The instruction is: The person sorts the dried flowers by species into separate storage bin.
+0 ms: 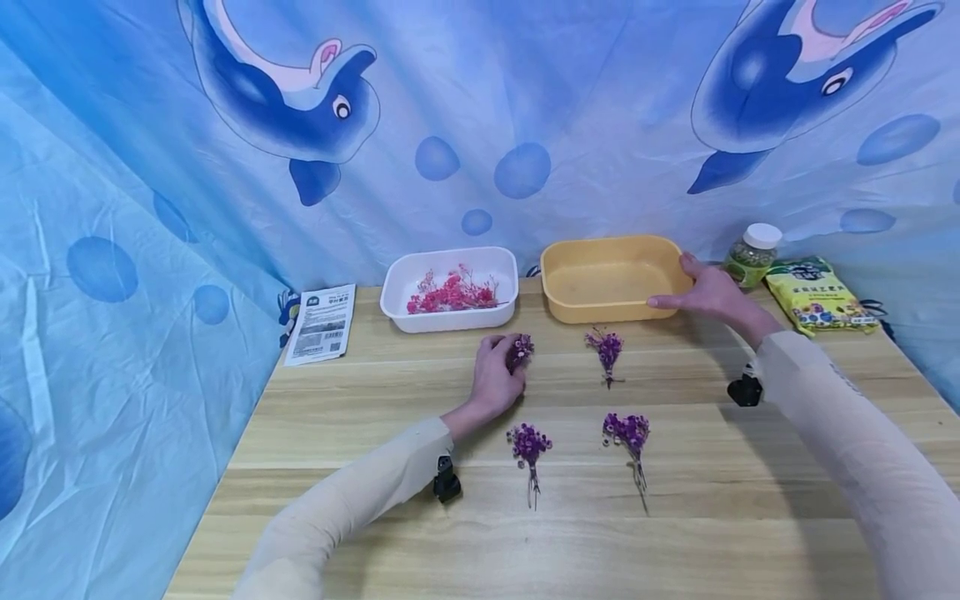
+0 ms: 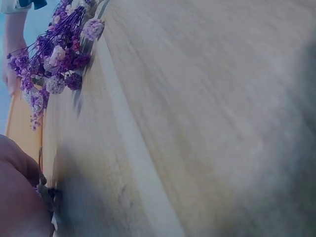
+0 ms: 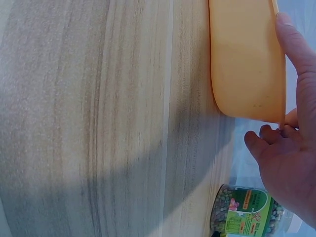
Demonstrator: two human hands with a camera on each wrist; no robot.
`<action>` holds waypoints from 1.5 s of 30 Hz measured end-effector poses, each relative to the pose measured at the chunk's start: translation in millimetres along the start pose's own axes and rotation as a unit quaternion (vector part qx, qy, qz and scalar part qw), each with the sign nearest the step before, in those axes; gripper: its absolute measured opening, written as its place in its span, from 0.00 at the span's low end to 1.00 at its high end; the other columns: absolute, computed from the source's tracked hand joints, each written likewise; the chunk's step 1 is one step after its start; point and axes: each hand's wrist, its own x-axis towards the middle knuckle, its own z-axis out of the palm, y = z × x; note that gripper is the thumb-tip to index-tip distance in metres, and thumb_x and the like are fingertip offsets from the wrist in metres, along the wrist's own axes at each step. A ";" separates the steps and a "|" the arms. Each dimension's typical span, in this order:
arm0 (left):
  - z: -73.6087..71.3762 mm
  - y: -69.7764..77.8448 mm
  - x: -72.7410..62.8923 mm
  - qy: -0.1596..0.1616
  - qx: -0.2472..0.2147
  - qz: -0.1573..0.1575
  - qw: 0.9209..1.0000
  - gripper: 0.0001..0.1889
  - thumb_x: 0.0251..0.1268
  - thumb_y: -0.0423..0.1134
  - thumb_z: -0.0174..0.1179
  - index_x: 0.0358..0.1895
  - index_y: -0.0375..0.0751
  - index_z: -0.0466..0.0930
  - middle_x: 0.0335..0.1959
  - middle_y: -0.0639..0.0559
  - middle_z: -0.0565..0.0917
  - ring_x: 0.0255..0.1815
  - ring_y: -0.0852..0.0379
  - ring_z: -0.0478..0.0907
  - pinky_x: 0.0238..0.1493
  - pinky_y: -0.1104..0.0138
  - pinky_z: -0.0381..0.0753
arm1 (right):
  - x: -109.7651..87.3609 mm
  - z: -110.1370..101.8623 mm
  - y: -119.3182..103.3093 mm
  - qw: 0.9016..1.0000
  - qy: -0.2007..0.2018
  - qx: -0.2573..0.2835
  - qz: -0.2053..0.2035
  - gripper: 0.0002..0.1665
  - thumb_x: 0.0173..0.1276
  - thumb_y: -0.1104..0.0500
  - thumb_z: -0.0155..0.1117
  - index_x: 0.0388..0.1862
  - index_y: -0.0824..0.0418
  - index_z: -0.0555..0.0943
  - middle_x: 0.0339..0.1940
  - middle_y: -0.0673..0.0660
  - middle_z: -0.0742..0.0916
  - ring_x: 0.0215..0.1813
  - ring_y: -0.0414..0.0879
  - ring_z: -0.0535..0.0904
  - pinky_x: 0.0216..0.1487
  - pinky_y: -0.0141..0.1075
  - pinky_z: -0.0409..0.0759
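Note:
My left hand (image 1: 497,379) is low over the table, its fingers curled round a small bunch of purple dried flowers (image 1: 522,348); the stems are hidden by the hand. My right hand (image 1: 716,292) grips the right end of a yellow plastic basin (image 1: 600,313), with the thumb along its front side. In the right wrist view, several fingers (image 3: 256,143) of that hand curl at the basin's corner. Three more purple bunches lie on the table: one in front of the basin (image 1: 607,350), one near the left forearm (image 1: 529,446), one to its right (image 1: 630,433).
A white basin (image 1: 450,320) holding pink dried flowers (image 1: 457,292) stands left of the yellow one. A white printed packet (image 1: 321,325) lies at the far left. Beyond my right hand are a white-lidded jar (image 1: 752,254) and a yellow bag (image 1: 817,296).

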 end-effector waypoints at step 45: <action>-21.9 14.5 30.9 -0.101 -0.183 -0.109 0.972 0.33 0.63 0.19 0.57 0.73 0.37 0.66 0.61 0.35 0.79 0.47 0.46 0.82 0.36 0.67 0.86 | -0.2 -1.1 -1.1 1.000 -0.009 -0.006 0.009 0.77 0.57 0.28 0.69 0.78 0.69 0.32 0.79 0.69 0.41 0.77 0.72 0.39 0.74 0.62 0.45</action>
